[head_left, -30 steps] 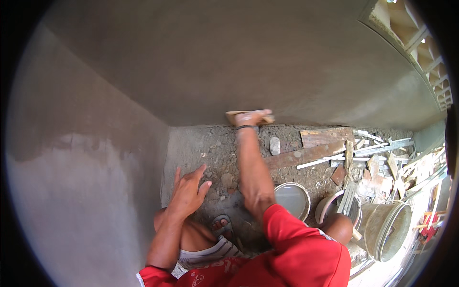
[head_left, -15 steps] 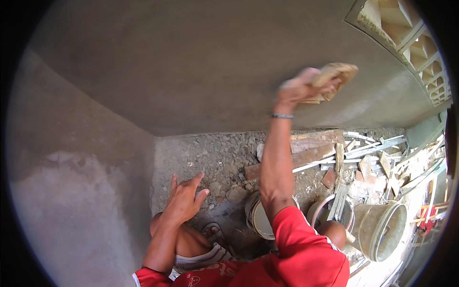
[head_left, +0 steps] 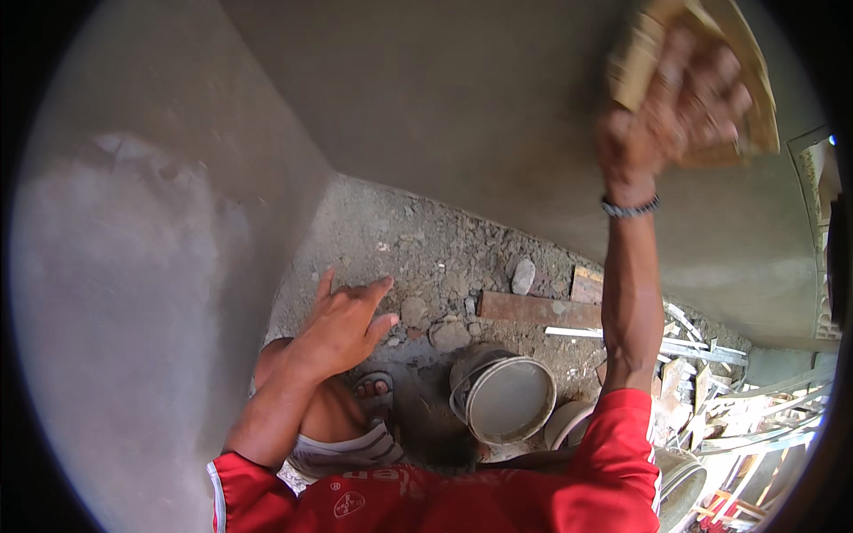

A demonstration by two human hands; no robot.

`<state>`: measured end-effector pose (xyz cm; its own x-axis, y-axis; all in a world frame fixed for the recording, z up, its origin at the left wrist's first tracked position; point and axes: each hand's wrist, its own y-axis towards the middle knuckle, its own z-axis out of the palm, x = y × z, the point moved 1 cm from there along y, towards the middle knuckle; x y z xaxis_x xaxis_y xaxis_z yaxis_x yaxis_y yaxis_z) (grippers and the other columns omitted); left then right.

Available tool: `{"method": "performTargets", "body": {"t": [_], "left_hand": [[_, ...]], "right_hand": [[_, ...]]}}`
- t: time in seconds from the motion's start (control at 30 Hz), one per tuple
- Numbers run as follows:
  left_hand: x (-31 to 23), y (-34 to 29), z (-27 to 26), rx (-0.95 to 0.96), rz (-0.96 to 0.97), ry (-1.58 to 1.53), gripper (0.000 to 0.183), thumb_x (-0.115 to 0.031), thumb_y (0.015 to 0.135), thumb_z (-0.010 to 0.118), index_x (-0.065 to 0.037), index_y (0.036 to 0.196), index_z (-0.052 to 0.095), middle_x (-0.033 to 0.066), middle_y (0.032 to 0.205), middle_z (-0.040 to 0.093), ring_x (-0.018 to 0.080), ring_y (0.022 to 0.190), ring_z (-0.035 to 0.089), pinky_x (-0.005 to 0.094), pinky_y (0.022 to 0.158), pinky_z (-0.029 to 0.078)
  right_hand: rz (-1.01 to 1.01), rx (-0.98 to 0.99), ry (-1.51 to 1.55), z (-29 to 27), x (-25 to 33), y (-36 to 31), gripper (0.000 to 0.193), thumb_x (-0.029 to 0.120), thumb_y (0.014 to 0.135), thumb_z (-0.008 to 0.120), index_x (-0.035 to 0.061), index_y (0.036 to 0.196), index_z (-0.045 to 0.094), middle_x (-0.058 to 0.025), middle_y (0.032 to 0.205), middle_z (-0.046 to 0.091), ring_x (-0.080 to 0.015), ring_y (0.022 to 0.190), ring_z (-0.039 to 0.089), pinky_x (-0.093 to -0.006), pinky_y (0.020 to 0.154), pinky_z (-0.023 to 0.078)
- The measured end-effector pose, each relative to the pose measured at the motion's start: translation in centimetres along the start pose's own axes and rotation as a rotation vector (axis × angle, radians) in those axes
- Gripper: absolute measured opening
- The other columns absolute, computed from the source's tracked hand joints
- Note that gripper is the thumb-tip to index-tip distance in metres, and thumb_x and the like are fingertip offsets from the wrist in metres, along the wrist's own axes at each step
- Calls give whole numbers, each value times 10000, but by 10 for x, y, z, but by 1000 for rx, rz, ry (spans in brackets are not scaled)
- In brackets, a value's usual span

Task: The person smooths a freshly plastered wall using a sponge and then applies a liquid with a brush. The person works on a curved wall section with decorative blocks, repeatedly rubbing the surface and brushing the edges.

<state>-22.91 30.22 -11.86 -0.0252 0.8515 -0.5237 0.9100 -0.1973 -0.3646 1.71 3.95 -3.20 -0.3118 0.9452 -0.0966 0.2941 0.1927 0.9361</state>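
Right hand (head_left: pixel 668 115) has a wooden float (head_left: pixel 760 107) gripped, fingers pretty blurry, up at the grey plastered wall (head_left: pixel 462 115), way above its bottom edge and over toward its right end. Left hand (head_left: pixel 342 329) is just hanging near the knee (head_left: pixel 271 360), fingers spread, well apart from the float. Bucket (head_left: pixel 469 366) of greyish liquid's on the rubble floor (head_left: pixel 418 240) below.
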Motion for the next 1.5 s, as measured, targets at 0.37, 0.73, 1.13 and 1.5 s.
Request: {"method": "performTargets", "body": {"t": [0.37, 0.73, 1.13, 1.5], "left_hand": [[-6, -36, -15, 9, -57, -31, 518, -302, 952, 595, -54, 1393, 484, 190, 1228, 640, 335, 1160, 588, 564, 1176, 191], [-16, -13, -12, 52, -53, -1, 529, -263, 930, 621, -49, 1393, 483, 202, 1175, 648, 336, 1142, 594, 556, 1184, 180], [-23, -48, -20, -39, -130, 37, 540, -270, 903, 648, -42, 1373, 511, 164, 1137, 657, 323, 1122, 589, 568, 1182, 182], [-47, -62, -23, 13, -76, 45, 564, -317, 881, 659, -64, 1366, 525, 146, 1098, 679, 317, 1090, 614, 539, 1188, 211]], "right_hand": [[-1319, 1126, -325, -8, -133, -246, 677, 350, 981, 369, 247, 1579, 70, 44, 1659, -28, -175, 1523, 0, -367, 1244, 110], [-736, 440, -1, 37, 17, -104, 781, 194, 892, 517, 294, 1580, 160, -30, 1663, 65, -306, 1526, 22, -610, 1185, -11], [-610, 446, -109, -73, -200, -91, 787, 263, 823, 712, 275, 1526, 358, -94, 1641, 153, -387, 1508, 22, -577, 1177, -96], [-918, 1091, -134, -37, -208, -330, 663, 247, 902, 526, 299, 1535, 335, 29, 1635, 203, -239, 1493, 204, -544, 1153, 258]]}}
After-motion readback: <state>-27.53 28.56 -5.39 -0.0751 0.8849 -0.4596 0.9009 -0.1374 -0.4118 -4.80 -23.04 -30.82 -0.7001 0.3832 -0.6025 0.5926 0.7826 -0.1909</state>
